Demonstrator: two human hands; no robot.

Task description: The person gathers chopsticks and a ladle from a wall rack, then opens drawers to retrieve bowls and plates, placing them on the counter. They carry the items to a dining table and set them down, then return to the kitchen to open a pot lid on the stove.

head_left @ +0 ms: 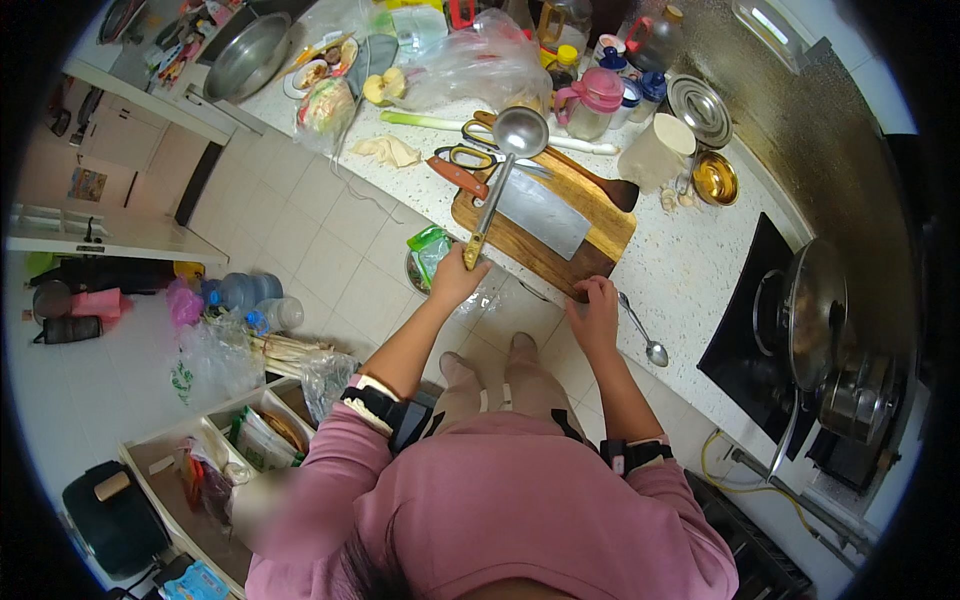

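My left hand [459, 276] is closed round the handle end of a metal ladle [521, 132], whose bowl hangs over the far side of the counter. Under it lies a wooden cutting board [535, 250] bearing a cleaver [541, 212] with a brown handle. My right hand [597, 304] rests at the board's near right corner, fingers bent against the edge; whether they grip it is hard to make out. A metal spoon [655, 352] lies just right of that hand. Behind the cleaver are scissors [468, 157] and a dark wooden spatula [619, 193].
A wok [815, 310] sits on the black stove [745, 330] at right. Jars, including a pink-lidded one [590, 103], a gold bowl [715, 178] and a green onion [410, 119] crowd the back. A bin [414, 270] stands below the counter's front edge; open drawers [180, 490] are lower left.
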